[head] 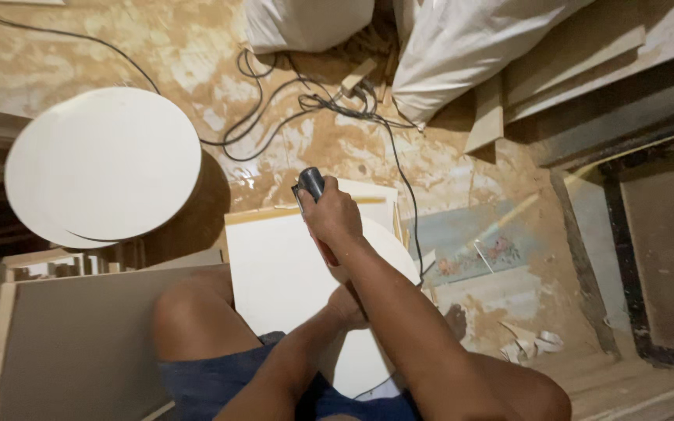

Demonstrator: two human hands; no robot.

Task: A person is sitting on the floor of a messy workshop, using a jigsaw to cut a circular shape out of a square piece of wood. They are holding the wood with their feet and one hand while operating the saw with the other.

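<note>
Both hands busy: right hand [331, 214] clenched round power tool [310, 184]; left hand [348, 306] on white board [282, 273].

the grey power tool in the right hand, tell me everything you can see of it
The power tool is dark grey, seemingly plastic, with a rounded top end. Only that upper part shows; the right hand is wrapped around the body, hiding the rest. It is held roughly upright over a white board on the dusty floor. A black cable trails nearby; whether it joins the tool is unclear.

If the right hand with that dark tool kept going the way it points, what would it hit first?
The right hand aims its dark tool up-frame. First would probably be the dusty floor, then the black cable tangle beyond; depth is hard to judge.
</note>
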